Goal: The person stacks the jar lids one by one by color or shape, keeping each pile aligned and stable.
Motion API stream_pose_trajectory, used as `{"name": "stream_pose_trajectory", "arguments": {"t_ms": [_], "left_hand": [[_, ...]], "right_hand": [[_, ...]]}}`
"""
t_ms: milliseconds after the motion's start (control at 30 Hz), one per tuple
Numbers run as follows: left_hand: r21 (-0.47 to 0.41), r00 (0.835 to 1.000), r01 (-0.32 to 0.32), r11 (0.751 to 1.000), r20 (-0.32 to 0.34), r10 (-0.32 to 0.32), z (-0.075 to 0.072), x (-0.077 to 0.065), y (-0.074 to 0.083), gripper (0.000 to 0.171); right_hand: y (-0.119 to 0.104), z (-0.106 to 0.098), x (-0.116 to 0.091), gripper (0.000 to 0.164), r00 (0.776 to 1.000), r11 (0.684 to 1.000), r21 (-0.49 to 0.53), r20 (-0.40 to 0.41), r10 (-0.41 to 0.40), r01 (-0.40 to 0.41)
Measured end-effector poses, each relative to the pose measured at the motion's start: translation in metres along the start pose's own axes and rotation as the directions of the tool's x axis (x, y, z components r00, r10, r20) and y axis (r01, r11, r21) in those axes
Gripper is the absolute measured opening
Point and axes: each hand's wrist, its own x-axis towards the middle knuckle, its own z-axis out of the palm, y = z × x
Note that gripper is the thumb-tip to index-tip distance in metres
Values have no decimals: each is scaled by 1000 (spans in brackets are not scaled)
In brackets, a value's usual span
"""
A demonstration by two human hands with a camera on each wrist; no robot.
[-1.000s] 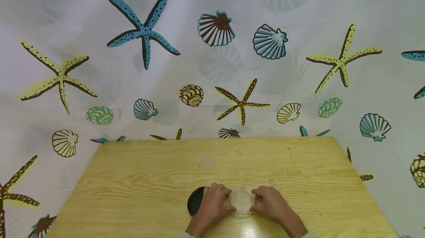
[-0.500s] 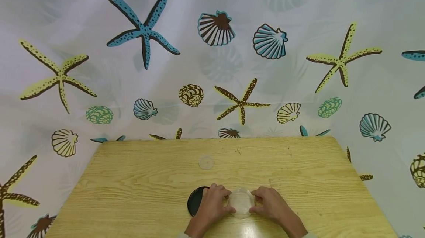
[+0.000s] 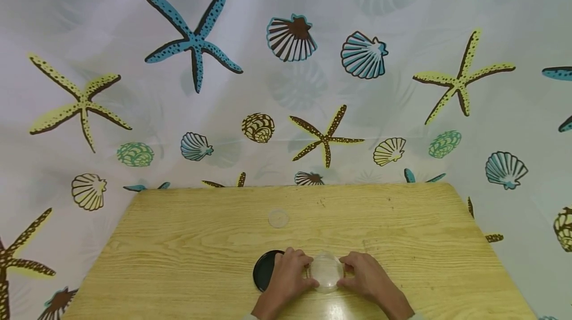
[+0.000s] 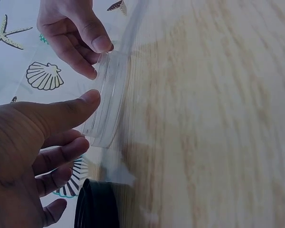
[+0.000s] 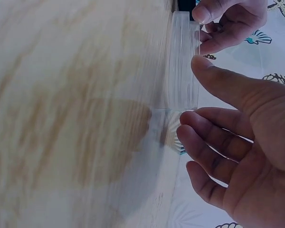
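A clear, round, shallow plastic container (image 3: 326, 271) lies on the table between both hands. From the side, in the left wrist view, its wall (image 4: 110, 102) shows several rims one above another; whether these are separate parts I cannot tell. My left hand (image 3: 289, 276) pinches its left edge between thumb and fingers. On the opposite edge my right hand (image 3: 367, 275) has the same thumb-and-finger hold. Just left of the container is a black round dish or lid (image 3: 265, 271), its right part hidden behind the left hand; its thick side (image 4: 97, 204) shows in the left wrist view.
A small clear disc (image 3: 278, 218) lies farther back on the wood-grain table (image 3: 187, 250). Behind and beside the table hangs a white curtain (image 3: 250, 82) printed with starfish and shells.
Both hands keep their hold at the container's edges and have hardly moved. The container's top catches the light differently, appearing whiter now. The black round piece and small disc stay put.
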Motion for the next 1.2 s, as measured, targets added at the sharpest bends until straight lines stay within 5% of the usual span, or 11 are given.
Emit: {"name": "stream_pose_trajectory", "arguments": {"t_ms": [500,733,1200], "left_hand": [[-9,1000,15,1000,-7,-15,-3,0,3,45],[6,1000,27,1000,0,-27,-1,-1,4,47],[11,1000,22,1000,11,-22,1,-3,0,47]], "right_hand": [[4,2,1,45,1000,1000,-6,-18,-4,4],[4,3,2,25,999,1000,-6,-14,-31,31],[4,5,0,48,1000,1000,4,10,3,-3]]}}
